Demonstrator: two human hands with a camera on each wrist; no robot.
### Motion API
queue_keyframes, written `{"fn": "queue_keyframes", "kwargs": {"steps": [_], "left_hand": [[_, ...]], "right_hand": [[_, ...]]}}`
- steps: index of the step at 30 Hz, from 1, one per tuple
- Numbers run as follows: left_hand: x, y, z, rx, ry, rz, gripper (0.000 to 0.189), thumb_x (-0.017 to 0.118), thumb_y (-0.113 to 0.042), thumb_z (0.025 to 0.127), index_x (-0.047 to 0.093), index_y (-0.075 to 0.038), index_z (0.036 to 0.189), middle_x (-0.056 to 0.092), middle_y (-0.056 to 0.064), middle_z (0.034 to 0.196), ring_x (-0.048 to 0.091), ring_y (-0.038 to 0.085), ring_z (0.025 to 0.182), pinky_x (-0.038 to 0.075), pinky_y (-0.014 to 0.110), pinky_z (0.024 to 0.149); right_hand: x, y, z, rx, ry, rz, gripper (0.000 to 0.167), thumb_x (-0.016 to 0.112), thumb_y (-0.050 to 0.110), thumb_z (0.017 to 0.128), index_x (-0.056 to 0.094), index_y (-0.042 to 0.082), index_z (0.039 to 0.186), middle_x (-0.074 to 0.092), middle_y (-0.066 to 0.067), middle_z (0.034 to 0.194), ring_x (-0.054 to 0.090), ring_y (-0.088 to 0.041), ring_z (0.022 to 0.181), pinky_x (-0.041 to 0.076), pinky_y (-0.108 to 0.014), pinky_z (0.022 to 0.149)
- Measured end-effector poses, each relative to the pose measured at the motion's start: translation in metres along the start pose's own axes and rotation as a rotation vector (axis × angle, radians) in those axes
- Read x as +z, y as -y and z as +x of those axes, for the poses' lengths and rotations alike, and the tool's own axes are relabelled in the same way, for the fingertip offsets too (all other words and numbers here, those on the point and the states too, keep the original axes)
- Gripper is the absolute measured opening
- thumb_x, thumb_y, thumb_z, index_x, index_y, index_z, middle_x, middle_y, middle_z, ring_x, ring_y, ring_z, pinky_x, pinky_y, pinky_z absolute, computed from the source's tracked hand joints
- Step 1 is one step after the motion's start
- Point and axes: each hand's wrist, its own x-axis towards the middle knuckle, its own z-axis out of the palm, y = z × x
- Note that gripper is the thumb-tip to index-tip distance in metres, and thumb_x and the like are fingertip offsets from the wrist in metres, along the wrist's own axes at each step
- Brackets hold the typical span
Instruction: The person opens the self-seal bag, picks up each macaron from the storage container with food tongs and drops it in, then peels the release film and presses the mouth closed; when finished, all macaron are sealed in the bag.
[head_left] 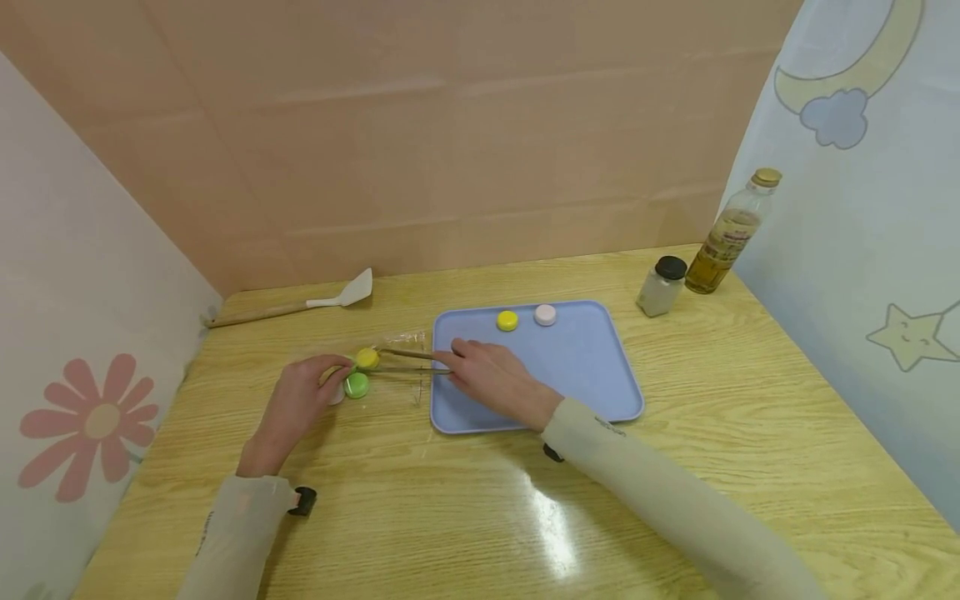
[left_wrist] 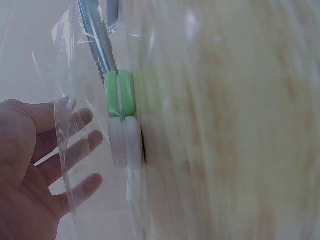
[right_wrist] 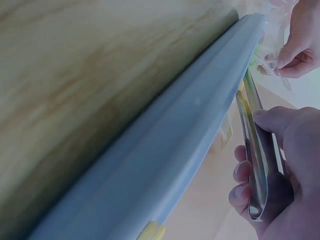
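Observation:
My right hand [head_left: 495, 379] grips metal tongs [right_wrist: 260, 155] over the blue tray [head_left: 592, 367]. The tongs' tips reach left into a clear plastic bag [head_left: 405, 392], right beside a yellow macaron [head_left: 367, 358] and a green macaron [left_wrist: 120, 94]. A pale pink macaron [left_wrist: 126, 142] lies against the green one in the bag. At the bag's left side, my left hand [head_left: 300, 396] pinches the thin film between thumb and forefinger, its other fingers spread behind the plastic [left_wrist: 65, 115]. On the tray's far side sit another yellow macaron [head_left: 507, 321] and a pale pink one [head_left: 545, 315].
A spatula [head_left: 300, 306] with a wooden handle and white head lies at the back left. Toward the back right stand a black-lidded jar [head_left: 662, 287] and a gold-capped bottle of amber liquid [head_left: 726, 242]. Walls border the table at the back and both sides.

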Motion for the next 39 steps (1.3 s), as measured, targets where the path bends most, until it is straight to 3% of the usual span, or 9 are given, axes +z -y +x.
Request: {"fn": "queue_keyframes", "kwargs": {"steps": [18,22,25,32,39], "left_hand": [[-0.001,-0.001,-0.001,0.007,-0.011,0.003,0.01,0.071,-0.002,0.095,0.075,0.002,0.103,0.075,0.015,0.099,0.053,0.018,0.062,0.052,0.043,0.067],[0.0,0.001,-0.001,0.012,-0.01,-0.002,0.011,0.071,-0.002,0.095,0.075,0.002,0.103,0.075,0.016,0.1,0.064,0.021,0.072,0.056,0.047,0.071],[0.001,0.002,-0.001,0.014,-0.009,-0.008,0.01,0.07,-0.001,0.095,0.075,0.002,0.103,0.075,0.016,0.101,0.064,0.021,0.072,0.056,0.046,0.071],[0.0,0.0,0.0,0.003,-0.001,-0.007,0.011,0.07,-0.002,0.095,0.075,0.002,0.103,0.075,0.016,0.1,0.046,0.012,0.056,0.05,0.04,0.065],[-0.001,-0.004,0.001,-0.027,0.016,-0.001,0.011,0.07,-0.004,0.096,0.076,0.001,0.104,0.075,0.015,0.099,0.038,0.008,0.051,0.048,0.038,0.064]], "right_hand": [[-0.02,-0.019,-0.044,0.058,-0.069,0.049,0.037,0.071,0.016,0.097,0.066,0.013,0.134,0.051,0.0,0.088,0.042,-0.01,0.063,0.039,-0.024,0.052],[-0.026,-0.025,-0.056,0.069,-0.096,0.059,0.037,0.073,0.014,0.095,0.067,0.012,0.132,0.054,0.0,0.089,0.044,-0.009,0.065,0.04,-0.023,0.053],[-0.031,-0.029,-0.067,0.081,-0.117,0.07,0.038,0.075,0.014,0.094,0.067,0.013,0.131,0.055,0.0,0.091,0.044,-0.009,0.065,0.04,-0.023,0.053],[-0.041,-0.04,-0.092,0.13,-0.159,0.08,0.04,0.078,0.014,0.091,0.067,0.014,0.129,0.058,-0.001,0.095,0.046,-0.01,0.063,0.039,-0.024,0.051],[-0.048,-0.05,-0.116,0.197,-0.131,0.093,0.04,0.076,0.014,0.093,0.067,0.013,0.131,0.058,-0.001,0.096,0.046,-0.009,0.064,0.041,-0.025,0.053]]}}
